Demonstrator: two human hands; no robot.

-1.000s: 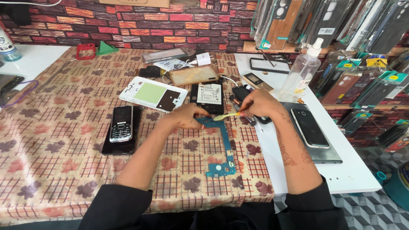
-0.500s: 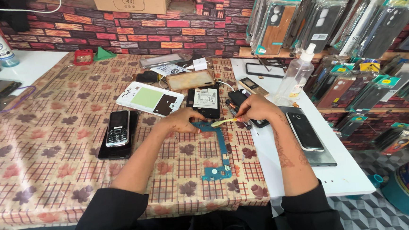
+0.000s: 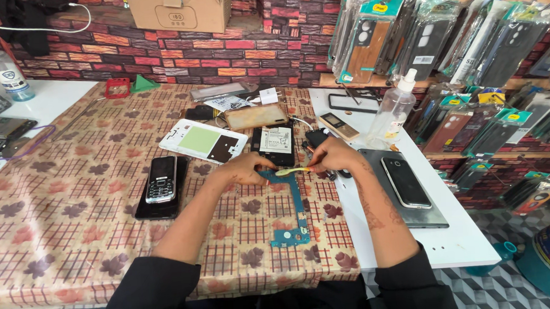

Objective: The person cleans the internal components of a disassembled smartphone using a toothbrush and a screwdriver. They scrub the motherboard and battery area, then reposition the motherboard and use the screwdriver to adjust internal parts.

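Head view: our left hand presses fingers down on the top end of the blue circuit board, which lies flat nr the worktop's right edge. Our right hand is closed round a yellow brush, bristles on the board. Keypad phone sits left, smartphone right on the white table.

Tabletop covered by a checked, leaf-patterned cloth. Lying directly on it: a blue circuit board, a keypad phone, a white panel, a battery. A white board beside carries a black smartphone.
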